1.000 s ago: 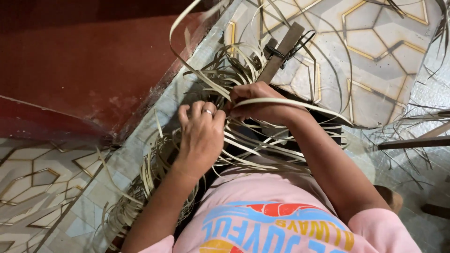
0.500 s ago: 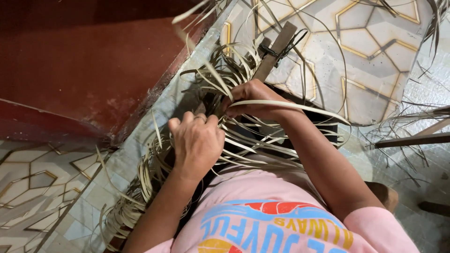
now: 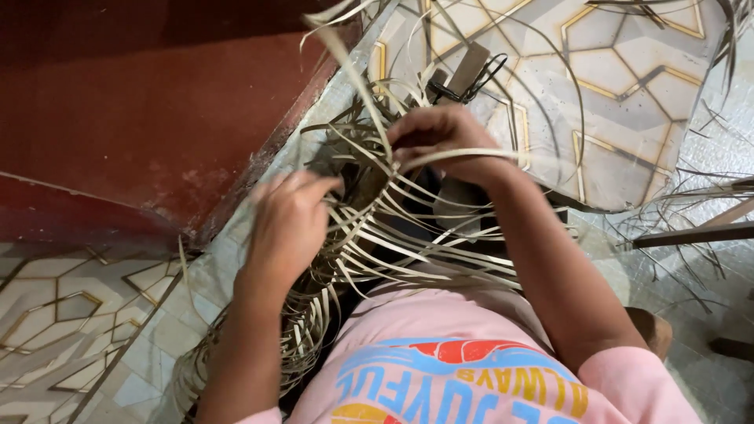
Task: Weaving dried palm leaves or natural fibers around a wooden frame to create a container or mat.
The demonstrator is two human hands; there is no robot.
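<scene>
Tiled floor (image 3: 628, 86), pale w/ gold hexagon lines, is seen on the right and lower left; a dark red step (image 3: 141, 118) fills the upper left. Across the lap, a loose tangle of flat tan weaving strips (image 3: 408, 235) is spread, trailing down to the lower left. A wooden bar (image 3: 467, 67) w/ a black tie is partly hidden behind it.

Vs. 1 s ago: the left hand (image 3: 287, 224) has been drawn down and away from the right, blurred in motion, fingers loosely curled into the strips; a firm grip can't be confirmed. The right hand (image 3: 444, 141) has been raised a little, fingers closed on one strip (image 3: 369, 86) running up and away. Probably that strip is being pulled through the weave.
</scene>
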